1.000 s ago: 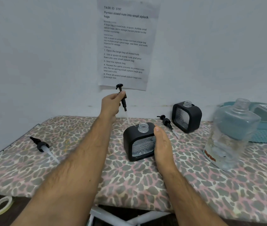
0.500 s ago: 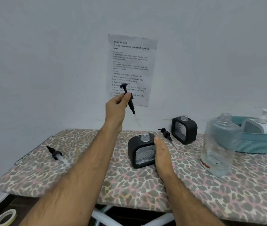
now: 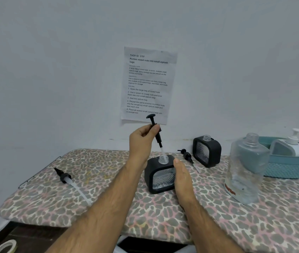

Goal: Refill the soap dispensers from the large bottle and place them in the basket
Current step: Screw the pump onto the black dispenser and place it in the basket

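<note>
My left hand [image 3: 142,138] grips a black pump head [image 3: 155,130] tilted above a black square soap dispenser [image 3: 158,177]; the pump's clear tube reaches into the dispenser's open neck. My right hand [image 3: 182,177] rests against the right side of that dispenser, holding it upright. A second black dispenser [image 3: 207,152] stands open-necked farther back, with a loose pump [image 3: 188,157] lying beside it. The large clear bottle [image 3: 245,170] stands uncapped at the right. Behind it the teal basket [image 3: 291,167] holds a white dispenser [image 3: 294,147] with its pump fitted.
A third loose pump [image 3: 66,178] lies on the left of the leopard-print board [image 3: 94,198]. A paper sheet [image 3: 147,85] is taped to the wall behind. A tape roll [image 3: 6,246] lies on the floor at the lower left.
My left hand has lowered the pump, and its tube tip now enters the dispenser's neck. The camera has tilted up, showing more of the basket and wall.
</note>
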The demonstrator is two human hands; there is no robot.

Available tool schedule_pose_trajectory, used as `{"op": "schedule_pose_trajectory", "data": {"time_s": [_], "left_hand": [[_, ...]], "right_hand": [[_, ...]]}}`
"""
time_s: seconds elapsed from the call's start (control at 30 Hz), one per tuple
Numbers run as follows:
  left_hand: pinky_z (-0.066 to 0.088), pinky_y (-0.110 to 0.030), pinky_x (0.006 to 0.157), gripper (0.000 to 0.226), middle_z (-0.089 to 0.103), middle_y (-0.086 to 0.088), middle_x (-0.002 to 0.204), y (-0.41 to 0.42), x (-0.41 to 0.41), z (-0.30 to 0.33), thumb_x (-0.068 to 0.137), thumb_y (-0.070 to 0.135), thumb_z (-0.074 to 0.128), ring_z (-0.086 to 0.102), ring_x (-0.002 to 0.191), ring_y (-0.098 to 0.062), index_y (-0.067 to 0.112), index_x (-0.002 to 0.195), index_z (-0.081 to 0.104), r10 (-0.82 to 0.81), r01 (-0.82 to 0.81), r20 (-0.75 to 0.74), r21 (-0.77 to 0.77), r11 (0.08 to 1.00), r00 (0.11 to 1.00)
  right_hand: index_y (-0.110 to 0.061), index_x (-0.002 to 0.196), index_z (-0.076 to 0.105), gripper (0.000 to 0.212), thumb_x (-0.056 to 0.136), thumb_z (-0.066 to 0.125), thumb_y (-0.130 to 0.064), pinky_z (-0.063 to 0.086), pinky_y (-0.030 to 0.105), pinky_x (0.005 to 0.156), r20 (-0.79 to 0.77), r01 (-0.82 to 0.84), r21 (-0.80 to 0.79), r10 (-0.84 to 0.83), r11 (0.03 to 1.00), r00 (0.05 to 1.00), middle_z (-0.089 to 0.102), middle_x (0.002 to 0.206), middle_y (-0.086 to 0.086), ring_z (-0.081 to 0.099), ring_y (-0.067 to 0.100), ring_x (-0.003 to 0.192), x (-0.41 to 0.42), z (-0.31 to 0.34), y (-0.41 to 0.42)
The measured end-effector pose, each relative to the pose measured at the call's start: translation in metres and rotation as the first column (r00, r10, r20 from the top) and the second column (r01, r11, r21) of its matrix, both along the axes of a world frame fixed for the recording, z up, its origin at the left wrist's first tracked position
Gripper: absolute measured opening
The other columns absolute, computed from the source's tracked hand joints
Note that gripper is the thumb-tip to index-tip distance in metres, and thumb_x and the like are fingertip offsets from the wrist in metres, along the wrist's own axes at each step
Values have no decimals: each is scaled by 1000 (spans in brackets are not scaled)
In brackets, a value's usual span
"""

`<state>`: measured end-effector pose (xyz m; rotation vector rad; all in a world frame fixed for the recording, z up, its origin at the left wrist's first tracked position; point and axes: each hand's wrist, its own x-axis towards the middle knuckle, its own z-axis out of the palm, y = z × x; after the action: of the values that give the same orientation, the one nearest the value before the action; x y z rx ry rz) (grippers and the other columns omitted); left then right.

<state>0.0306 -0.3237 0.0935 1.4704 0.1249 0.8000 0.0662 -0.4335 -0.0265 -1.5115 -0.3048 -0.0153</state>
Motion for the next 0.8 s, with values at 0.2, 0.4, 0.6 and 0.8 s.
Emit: {"op": "schedule_pose_trajectory", "data": {"time_s": [0.2, 0.4, 0.6, 0.8], "left_hand": [[43, -3, 62, 18, 73, 7, 89, 1, 3, 14, 91, 20, 70, 63, 71, 12, 8, 103, 74, 11, -12, 34, 21, 1000, 999], [50, -12, 74, 12, 76, -2, 91, -5, 6, -8, 86, 12, 74, 70, 84, -5, 8, 98, 75, -43, 45, -33, 49, 998, 999], [49, -9, 72, 16, 77, 5, 90, -4, 2, -29, 83, 20, 78, 71, 86, -4, 15, 97, 77, -26, 47, -136, 153, 987, 990], [53, -22, 83, 13, 77, 6, 89, -2, -4, -30, 80, 21, 80, 72, 89, -9, 20, 93, 78, -18, 44, -144, 179, 983, 989]], "right_hand": [[-31, 93, 54, 23, 105, 37, -38, 40, 1, 70, -4, -20, 13, 20, 1000, 1000, 55, 91, -24, 55, -9, 89, -2, 3, -3], [-35, 116, 52, 20, 105, 37, -41, 34, -1, 78, 20, -20, 2, 20, 1000, 1000, 54, 101, -27, 53, -12, 95, 1, 1, -3], [-27, 131, 60, 51, 99, 36, -59, 44, 34, 105, 35, -9, 6, 9, 1000, 999, 64, 124, -11, 58, 5, 117, 7, -9, 3], [-27, 128, 60, 43, 102, 37, -52, 41, 22, 99, 40, -15, 12, 14, 1000, 999, 62, 120, -15, 56, 2, 115, 5, -5, -1]]}}
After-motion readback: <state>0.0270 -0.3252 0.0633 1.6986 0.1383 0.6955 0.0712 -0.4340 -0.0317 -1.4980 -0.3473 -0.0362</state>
